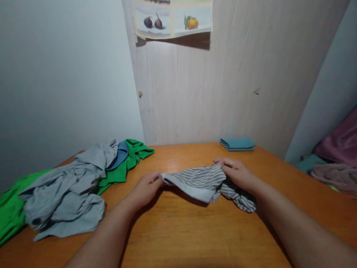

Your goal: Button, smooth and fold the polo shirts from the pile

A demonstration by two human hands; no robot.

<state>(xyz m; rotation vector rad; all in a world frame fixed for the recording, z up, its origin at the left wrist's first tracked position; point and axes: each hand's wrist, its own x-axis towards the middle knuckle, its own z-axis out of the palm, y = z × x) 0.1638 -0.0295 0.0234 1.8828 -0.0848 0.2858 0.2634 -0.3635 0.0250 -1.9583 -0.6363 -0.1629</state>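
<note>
A grey-and-white striped garment with a plain pale band along its near side is stretched between my two hands, just above or on the wooden table. My left hand pinches its left corner. At the other end, my right hand grips the cloth, and a bunched striped part hangs down beneath that wrist onto the table. What kind of garment it is cannot be made out. Parts of the fingers are hidden behind the fabric.
Crumpled grey clothing lies at the left over green cloth, with a blue piece beside it. A folded teal cloth rests at the back right. Beyond the table's right edge are pink fabric and a braided textile. A wall stands behind.
</note>
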